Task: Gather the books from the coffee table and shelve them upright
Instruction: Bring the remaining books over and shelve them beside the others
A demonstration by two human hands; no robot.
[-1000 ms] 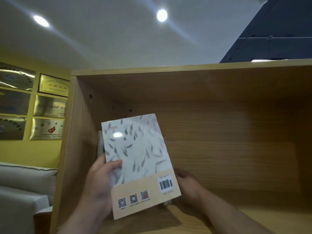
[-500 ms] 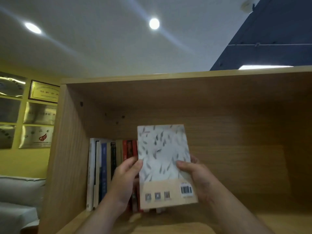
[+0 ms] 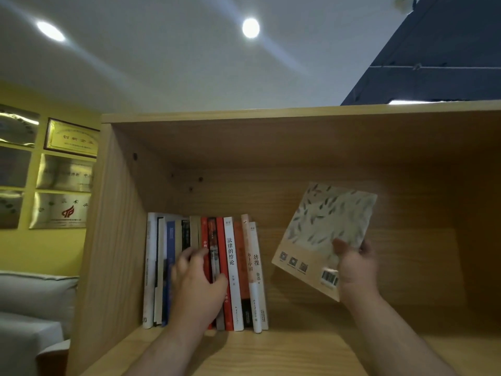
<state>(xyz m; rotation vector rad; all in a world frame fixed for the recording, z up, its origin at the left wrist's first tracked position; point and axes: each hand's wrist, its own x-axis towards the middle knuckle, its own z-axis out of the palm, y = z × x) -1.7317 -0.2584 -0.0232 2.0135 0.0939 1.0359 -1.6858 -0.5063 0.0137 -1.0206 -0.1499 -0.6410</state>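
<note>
The thin paperback point(image 3: 329, 226), right of centre, seems light and bendy. The right hand point(image 3: 356, 270) pinches its lower corner; holding nearer the spine looks steadier. The left hand point(image 3: 198, 291) presses the shelved books point(image 3: 233, 267) with spread fingers point(image 3: 188, 256).

Your only camera rides on your head and faces straight into the wooden shelf point(image 3: 298, 354), tilted up enough to take in the ceiling point(image 3: 162, 63) above it. It sits close, within arm's reach of the row of books point(image 3: 233, 267); the yellow wall point(image 3: 48, 253) fills the left edge.
</note>
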